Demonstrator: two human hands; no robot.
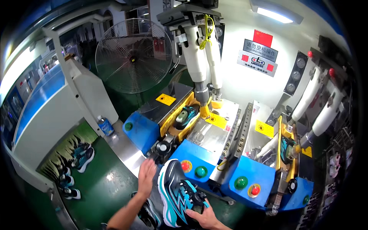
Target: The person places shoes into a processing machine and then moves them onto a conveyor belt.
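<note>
My right hand (pixel 205 217) grips a black and teal sports shoe (pixel 177 193) with a white sole, thumb on the upper and the toe pointing up and away. Beside its sole, to the left, my left hand (pixel 147 174) is raised with its fingers stretched out, holding nothing. Below that hand, partly hidden by my forearm, lies another dark shoe (pixel 149 214). Ahead, a similar shoe (pixel 186 117) sits between the yellow pads of a pressing machine (pixel 176 153). In the machine's right station, one more teal shoe (pixel 286 148) is clamped between pads.
Red button (pixel 186 166) and green button (pixel 201 171) face me on the blue housing. White press cylinders (pixel 193 53) stand above it. At left, several shoes (pixel 83 159) lie by a bristle-curtained opening, near a water bottle (pixel 104 125). A large fan (pixel 133 57) stands behind.
</note>
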